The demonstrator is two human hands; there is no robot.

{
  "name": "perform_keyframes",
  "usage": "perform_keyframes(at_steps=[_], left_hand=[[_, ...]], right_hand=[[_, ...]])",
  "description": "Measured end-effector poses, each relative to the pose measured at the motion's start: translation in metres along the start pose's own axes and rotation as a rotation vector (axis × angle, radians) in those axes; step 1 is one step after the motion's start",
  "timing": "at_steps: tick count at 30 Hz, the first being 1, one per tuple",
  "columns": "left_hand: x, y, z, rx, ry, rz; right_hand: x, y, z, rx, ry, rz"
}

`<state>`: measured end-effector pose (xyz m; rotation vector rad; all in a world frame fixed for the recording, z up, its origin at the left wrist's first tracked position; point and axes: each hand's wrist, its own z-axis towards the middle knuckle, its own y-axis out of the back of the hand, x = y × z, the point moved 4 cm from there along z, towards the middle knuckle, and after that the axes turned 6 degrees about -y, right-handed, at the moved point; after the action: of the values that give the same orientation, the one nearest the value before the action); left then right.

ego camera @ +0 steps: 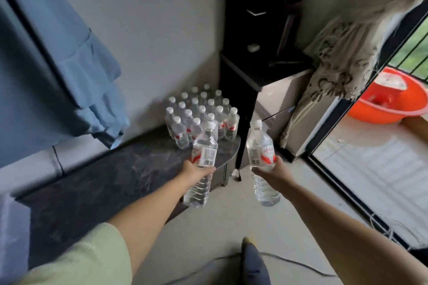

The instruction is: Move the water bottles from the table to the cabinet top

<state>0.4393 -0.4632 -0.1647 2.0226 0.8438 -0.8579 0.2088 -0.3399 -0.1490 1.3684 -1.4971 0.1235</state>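
My left hand [196,172] grips a clear water bottle [203,146] with a white cap and red-white label around its middle, held upright over the right end of the dark marble cabinet top [104,183]. A second like bottle [260,146] is upright in my right hand [269,170], over the floor just right of the cabinet's end. Behind both, several more bottles [201,113] stand packed in rows at the cabinet top's far right corner against the wall.
A tall black stand [259,76] with a shelf rises right behind the bottle group. A blue curtain [58,65] hangs at left, a beige fringed cloth [342,53] at right. An orange basin [391,99] sits beyond the sliding door. A cable [289,261] lies on the floor.
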Motion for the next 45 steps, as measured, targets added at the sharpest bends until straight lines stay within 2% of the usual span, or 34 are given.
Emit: perform_keyframes(at_steps=[7,12,17,21,25,28,29,31,33,37,42,45], left_hand=[[-0.021,-0.002,0.099,-0.097,0.062,-0.006],[-0.04,-0.015,0.166,-0.213,0.123,-0.163],[-0.018,-0.033,0.22,-0.389,0.224,-0.307],[0.009,-0.056,0.264,-0.417,0.268,-0.318],[0.038,-0.076,0.298,-0.512,0.197,-0.373],[0.054,-0.095,0.325,-0.496,0.172,-0.471],[0.052,-0.099,0.329,-0.536,0.135,-0.433],[0.052,-0.105,0.334,-0.726,0.015,-0.25],[0.054,-0.113,0.337,-0.797,-0.055,-0.142],[0.065,-0.116,0.344,-0.788,-0.093,-0.236],[0.073,-0.122,0.342,-0.775,-0.18,-0.156],[0.075,-0.12,0.348,-0.722,-0.18,-0.124]], right_hand=[[0.058,-0.021,0.13,0.073,0.03,-0.08],[0.092,-0.037,0.219,0.138,0.031,-0.053],[0.086,-0.069,0.281,0.259,0.049,0.005],[0.064,-0.107,0.319,0.32,0.034,-0.033],[0.043,-0.149,0.344,0.282,0.033,0.007],[0.036,-0.181,0.363,0.214,0.094,0.095],[0.034,-0.189,0.369,0.184,0.103,0.124],[0.029,-0.202,0.379,0.133,0.118,0.176],[0.022,-0.212,0.385,0.102,0.137,0.198],[0.01,-0.221,0.387,0.115,0.115,0.157],[-0.006,-0.22,0.386,0.185,0.058,0.023],[-0.003,-0.219,0.386,0.229,0.023,0.056]])
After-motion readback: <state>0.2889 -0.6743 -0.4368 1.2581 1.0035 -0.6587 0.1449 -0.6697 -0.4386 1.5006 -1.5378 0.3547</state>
